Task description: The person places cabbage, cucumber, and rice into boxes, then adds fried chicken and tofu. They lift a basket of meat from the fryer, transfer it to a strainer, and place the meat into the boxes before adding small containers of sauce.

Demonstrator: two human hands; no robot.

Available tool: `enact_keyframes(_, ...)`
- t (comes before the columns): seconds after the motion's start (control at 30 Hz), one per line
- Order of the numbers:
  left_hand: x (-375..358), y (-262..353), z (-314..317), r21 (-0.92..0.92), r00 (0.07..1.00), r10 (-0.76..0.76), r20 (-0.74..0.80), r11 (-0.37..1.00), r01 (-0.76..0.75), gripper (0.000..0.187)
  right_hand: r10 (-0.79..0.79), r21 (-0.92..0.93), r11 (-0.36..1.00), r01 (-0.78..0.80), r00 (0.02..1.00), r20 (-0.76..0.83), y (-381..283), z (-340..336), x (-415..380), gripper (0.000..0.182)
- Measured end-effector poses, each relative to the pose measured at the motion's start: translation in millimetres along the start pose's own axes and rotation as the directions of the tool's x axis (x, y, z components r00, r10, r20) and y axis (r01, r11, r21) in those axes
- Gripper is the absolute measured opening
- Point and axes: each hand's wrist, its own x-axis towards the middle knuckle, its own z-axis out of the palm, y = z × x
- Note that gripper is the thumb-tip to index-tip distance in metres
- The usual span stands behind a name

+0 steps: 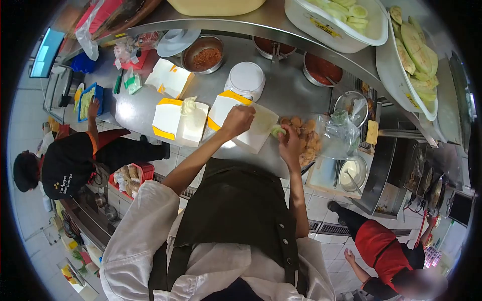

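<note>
My left hand is closed over an open white and yellow takeaway box; whatever its fingers hold is hidden. Just right of that box, my right hand pinches a pale green slice that looks like cucumber. Pieces of brown fried food lie close beside the right hand. Another open takeaway box on the left has shredded pale leaf, like cabbage, in it. A third box stands behind it. Behind my left hand is a round white-lidded tub.
Bowls of red sauce and of orange-brown food stand along the back. An overhead shelf carries a white tub with cucumber slices. A bowl of white sauce sits at right. Co-workers stand at left and right.
</note>
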Motion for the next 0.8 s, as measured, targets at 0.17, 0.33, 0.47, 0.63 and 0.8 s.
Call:
enact_keyframes(0.17, 27, -7, -5, -0.288, 0.971, -0.237, 0.008, 0.93, 0.23, 0.017, -0.053, -0.005, 0.999, 0.053, 0.998, 0.044, 3, 27, 32, 0.027)
enact_keyframes(0.33, 26, -15, -8, -0.086, 0.986, -0.168, 0.022, 0.982, 0.169, 0.017, -0.124, 0.055, 0.991, 0.119, 0.987, 0.105, -9, 54, 53, 0.027)
enact_keyframes(0.47, 34, -25, -19, -0.11, 0.974, -0.045, 0.22, 0.991, 0.071, 0.029, -0.136, 0.043, 0.991, 0.13, 0.96, 0.243, 0, 66, 76, 0.028)
enact_keyframes(0.63, 33, -19, -19, -0.216, 0.994, 0.031, 0.106, 0.976, -0.007, 0.041, -0.133, -0.004, 0.99, 0.142, 0.941, 0.31, -9, 60, 72, 0.029)
enact_keyframes(0.8, 62, -20, -13, -0.276, 0.926, -0.194, 0.325, 0.917, 0.289, 0.047, -0.115, -0.01, 0.993, 0.12, 0.968, 0.222, -1, 40, 57, 0.03)
